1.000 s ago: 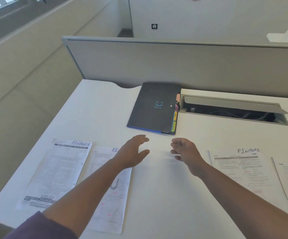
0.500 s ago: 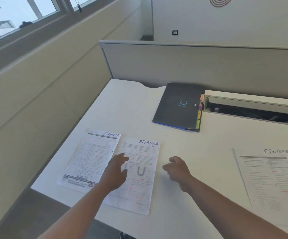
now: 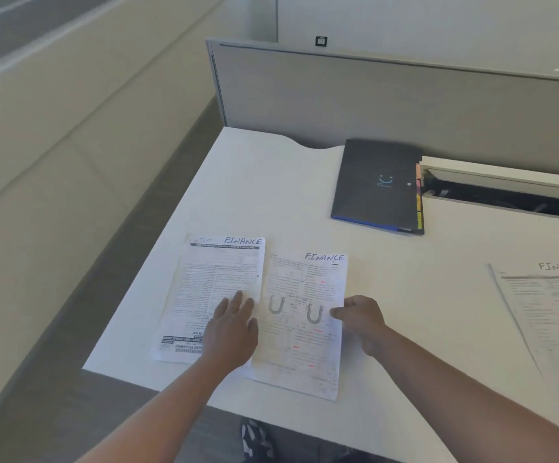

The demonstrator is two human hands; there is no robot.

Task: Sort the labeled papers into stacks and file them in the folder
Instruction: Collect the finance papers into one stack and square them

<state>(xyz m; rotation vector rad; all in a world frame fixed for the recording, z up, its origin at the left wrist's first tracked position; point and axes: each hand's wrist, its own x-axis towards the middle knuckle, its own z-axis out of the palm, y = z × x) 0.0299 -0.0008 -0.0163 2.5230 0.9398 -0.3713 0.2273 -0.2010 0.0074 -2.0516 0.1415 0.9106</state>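
- Two papers lie side by side near the desk's left front corner, each with "FINANCE" handwritten at its top right.
- The left paper (image 3: 211, 292) is a dense printed form with a black bar across its head and another near its foot; the small print cannot be read.
- The middle paper (image 3: 305, 322) touches or slightly overlaps the left one along their shared edge. It shows two U-shaped magnet drawings, columns of text and red marks.
- A third paper (image 3: 552, 315) lies well apart at the right edge of view, also headed "FINANCE", blurred, with red marks in its text.
- The left hand (image 3: 233, 329) lies flat, fingers straight and a little spread, on the left paper's lower right part, by the seam between the two sheets. It grips nothing.
- The right hand (image 3: 363, 319) sits at the middle paper's right edge, fingers curled, fingertips on the sheet beside the right magnet drawing. Whether it pinches the edge or only touches it cannot be told.
- The folder (image 3: 376, 185) lies closed farther back on the desk (image 3: 271, 182), dark with a blue smiley on the cover, a blue strip along its near edge and coloured tabs down its right side; the tab writing is unreadable.
- Just right of the folder is an open cable tray (image 3: 505, 192) set into the desk.
- A grey partition (image 3: 388, 95) stands behind the desk.
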